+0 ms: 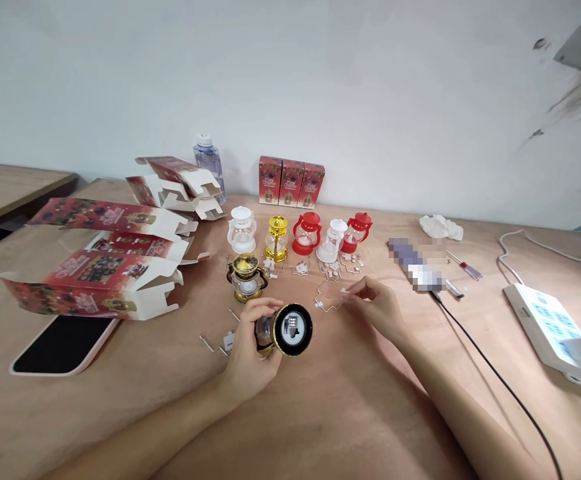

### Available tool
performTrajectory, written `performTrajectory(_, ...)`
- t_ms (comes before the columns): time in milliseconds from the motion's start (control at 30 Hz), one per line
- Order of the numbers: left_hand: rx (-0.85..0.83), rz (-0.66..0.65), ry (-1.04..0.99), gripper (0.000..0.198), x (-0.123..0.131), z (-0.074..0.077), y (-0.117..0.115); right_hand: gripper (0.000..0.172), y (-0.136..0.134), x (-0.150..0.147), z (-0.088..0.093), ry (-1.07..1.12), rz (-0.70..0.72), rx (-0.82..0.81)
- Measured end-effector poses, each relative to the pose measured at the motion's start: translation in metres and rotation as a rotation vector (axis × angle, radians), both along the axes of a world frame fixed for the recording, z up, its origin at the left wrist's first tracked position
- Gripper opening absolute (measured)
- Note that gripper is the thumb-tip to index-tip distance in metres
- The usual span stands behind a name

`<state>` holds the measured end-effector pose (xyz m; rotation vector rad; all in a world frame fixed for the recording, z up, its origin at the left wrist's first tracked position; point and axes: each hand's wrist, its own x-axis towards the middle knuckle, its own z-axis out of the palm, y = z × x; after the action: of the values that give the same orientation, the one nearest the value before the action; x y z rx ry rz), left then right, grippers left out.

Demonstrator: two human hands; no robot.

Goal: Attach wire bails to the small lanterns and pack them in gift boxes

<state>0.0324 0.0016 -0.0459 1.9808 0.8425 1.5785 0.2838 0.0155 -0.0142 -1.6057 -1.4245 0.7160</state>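
Head view: L hand (pixel 253 350) is curled round a blk/gold lantern (pixel 269 330), fingers closed on its body; the lantern's tipped over so its btm faces the wearer, w/ a white disc & metal bits showing inside the blk rim. R hand (pixel 377 308) is off to the R of it, well apart, thumb & fingertip pinched on a small white piece (pixel 344 291), other fingers loosely bent. Bent wire (pixel 319 305) w/ a white tab lies b/w the two hands, nr the R fingertips.

Counter (pixel 320 413) is wood-toned, cluttered. Another blk/gold lantern (pixel 247 283) stands upright just beyond L hand; behind, a row of white, gold & red lanterns (pixel 307 233), wires & small parts in front. Opened red cartons (pixel 90 283) pile up at L, dark-screened phone (pixel 65 345) nr them. At R: tissue (pixel 441 227), screwdriver (pixel 470 270), a blurred-out item (pixel 415 263), white power strip (pixel 545 327). Bottle (pixel 209 163) & three red boxes (pixel 291 183) stand at the back by a pale wall (pixel 370 100), which has marks top R.
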Motion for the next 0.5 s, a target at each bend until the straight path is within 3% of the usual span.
performTrajectory(100, 0.003, -0.002, 0.011, 0.050, 0.000, 0.000, 0.000, 0.032, -0.006, -0.015, 0.001, 0.275, -0.035, 0.043)
performTrajectory(200, 0.000, -0.008, 0.027, 0.051, 0.001, 0.000, 0.000, 0.039, -0.012, -0.028, 0.001, 0.415, 0.029, 0.017)
performTrajectory(333, -0.005, 0.002, 0.041, 0.050, 0.001, 0.001, 0.000, 0.025, -0.015, -0.042, 0.005, 0.533, 0.158, -0.057)
performTrajectory(500, -0.008, 0.006, 0.047, 0.049, 0.001, 0.001, 0.000, 0.018, -0.014, -0.058, 0.026, 0.630, 0.237, -0.054)
